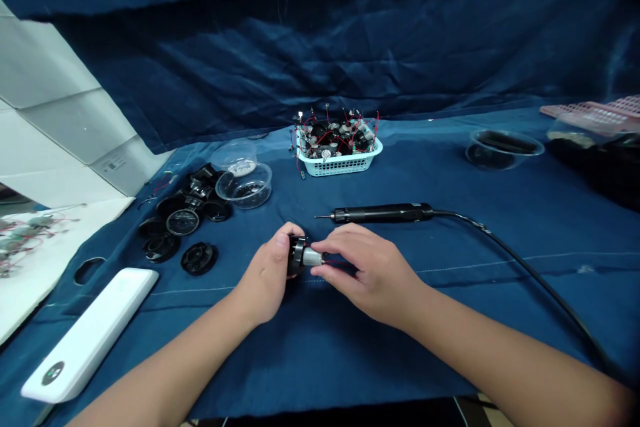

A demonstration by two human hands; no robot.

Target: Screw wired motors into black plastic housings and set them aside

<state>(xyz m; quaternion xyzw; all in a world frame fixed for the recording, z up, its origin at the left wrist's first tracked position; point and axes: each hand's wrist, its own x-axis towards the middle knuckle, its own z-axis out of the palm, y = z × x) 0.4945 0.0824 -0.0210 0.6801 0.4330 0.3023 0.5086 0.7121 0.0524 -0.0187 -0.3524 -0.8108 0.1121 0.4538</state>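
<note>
Well, head view, item by item. Main item: a black round housing (pixel 297 255) with a silver metal cylinder (pixel 311 257) projecting from one end, held between both hands near the middle of the blue cloth-covered desk (pixel 320 373).

Left hand (pixel 267 273): grip clamped on the housing, fingers curled around it. Right hand (pixel 367 273): grip closed on the cylinder, fingertips against its metal. A thin red wire (pixel 340 262) emerges beneath the right fingers. Handling note: one hand bracing the housing while the other controls the cylinder keeps the two parts aligned, and the wire should stay free of pinching.

Nearby: an electric screwdriver (pixel 380 213) lies just beyond the hands, bit pointing left, its black cord (pixel 530 280) trailing right. Behind it sits a light-blue plastic basket (pixel 340 163) of wired black parts (pixel 335 137). Left: black round caps (pixel 183 221) and a clear plastic tub (pixel 244 185). Right: a clear bowl (pixel 504 149) and a pink perforated tray (pixel 595 113). Near left: a white slab-shaped device (pixel 90 333) with a round dark badge (pixel 53 373).

Writing: no brand legible; the badge and a small label (pixel 114 163) on a white panel are unreadable.
</note>
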